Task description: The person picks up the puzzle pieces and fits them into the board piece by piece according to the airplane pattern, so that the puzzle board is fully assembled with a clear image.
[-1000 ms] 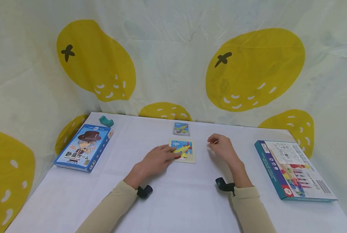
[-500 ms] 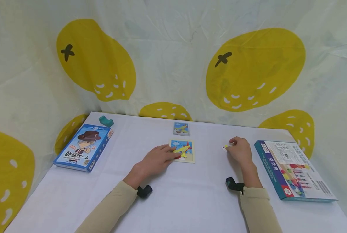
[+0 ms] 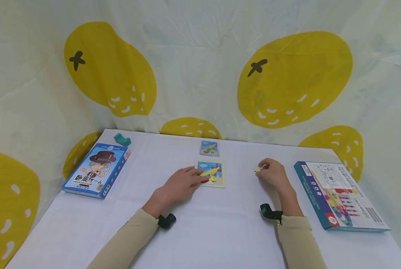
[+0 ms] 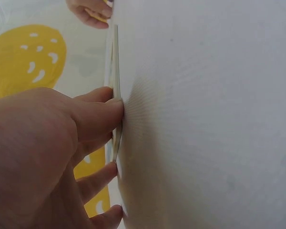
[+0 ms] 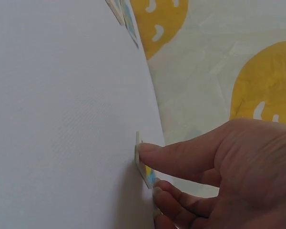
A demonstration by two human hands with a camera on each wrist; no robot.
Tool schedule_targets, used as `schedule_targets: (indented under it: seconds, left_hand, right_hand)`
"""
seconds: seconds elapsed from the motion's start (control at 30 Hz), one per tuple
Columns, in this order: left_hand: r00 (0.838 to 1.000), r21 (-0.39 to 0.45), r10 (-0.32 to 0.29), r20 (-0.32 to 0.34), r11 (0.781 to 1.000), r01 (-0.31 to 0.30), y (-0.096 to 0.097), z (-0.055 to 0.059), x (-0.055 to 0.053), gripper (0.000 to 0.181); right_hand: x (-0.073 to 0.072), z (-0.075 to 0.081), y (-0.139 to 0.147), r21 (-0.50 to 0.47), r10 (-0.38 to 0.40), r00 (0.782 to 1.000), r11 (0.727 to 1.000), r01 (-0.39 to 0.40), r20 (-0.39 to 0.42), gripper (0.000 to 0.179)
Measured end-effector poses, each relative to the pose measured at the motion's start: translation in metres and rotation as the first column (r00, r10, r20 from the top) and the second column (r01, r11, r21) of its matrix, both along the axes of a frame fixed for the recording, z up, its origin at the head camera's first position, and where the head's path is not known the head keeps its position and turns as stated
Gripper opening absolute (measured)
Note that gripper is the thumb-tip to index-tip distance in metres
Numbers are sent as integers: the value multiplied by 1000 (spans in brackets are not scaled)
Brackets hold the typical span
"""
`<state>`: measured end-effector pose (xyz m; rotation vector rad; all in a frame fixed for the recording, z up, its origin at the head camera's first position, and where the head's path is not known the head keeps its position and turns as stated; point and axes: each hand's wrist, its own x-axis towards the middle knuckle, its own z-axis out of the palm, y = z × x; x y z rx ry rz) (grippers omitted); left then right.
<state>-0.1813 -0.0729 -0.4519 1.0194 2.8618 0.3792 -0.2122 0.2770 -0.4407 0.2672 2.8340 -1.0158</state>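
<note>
A small square jigsaw puzzle with a yellow-and-red airplane picture lies on the white table, inside a pale frame. My left hand rests on its left side, thumb and fingers fairly straight and spread; in the left wrist view the thumb touches the edge of the thin board. To the right, my right hand pinches a small puzzle piece between thumb and fingers at the tabletop. The right wrist view shows the piece as thin, with yellow and blue on its face.
Behind the puzzle lies a smaller airplane picture card. A blue game box is at the left, with a teal curved block behind it. A larger flat box sits at the right. A lemon-print cloth hangs behind the table.
My right hand has moved right, away from the puzzle, and now holds a piece. In the last half second the piece shifted slightly in its fingers. The left hand has stayed in place.
</note>
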Motion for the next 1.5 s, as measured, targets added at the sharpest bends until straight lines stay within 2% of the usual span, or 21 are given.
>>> schedule_targets:
  seconds: [0.2, 0.33, 0.73, 0.93, 1.23, 1.5]
  left_hand:
    - [1000, 1, -5, -3, 1000, 5, 0, 0, -1, 43]
    - [1000, 0, -3, -4, 1000, 3, 0, -2, -2, 44]
    - [1000, -17, 8, 14, 1000, -8, 2, -3, -2, 46]
    - [1000, -20, 7, 8, 1000, -7, 1, -3, -2, 45]
    - [1000, -1, -1, -3, 1000, 1, 1, 0, -1, 44]
    - [1000, 5, 0, 15, 1000, 0, 0, 2, 0, 45]
  right_hand:
    - [1, 3, -4, -7, 17, 999, 1000, -17, 36, 36]
    - [0, 1, -4, -17, 5, 1000, 1000, -4, 26, 35]
    - [-1, -1, -13, -83, 24, 994, 996, -33, -108, 20]
    - [-3, -2, -14, -93, 16, 991, 995, -28, -134, 21]
    - [-7, -3, -19, -133, 18, 996, 991, -30, -89, 33]
    - [-6, -7, -28, -141, 113, 983, 981, -133, -143, 23]
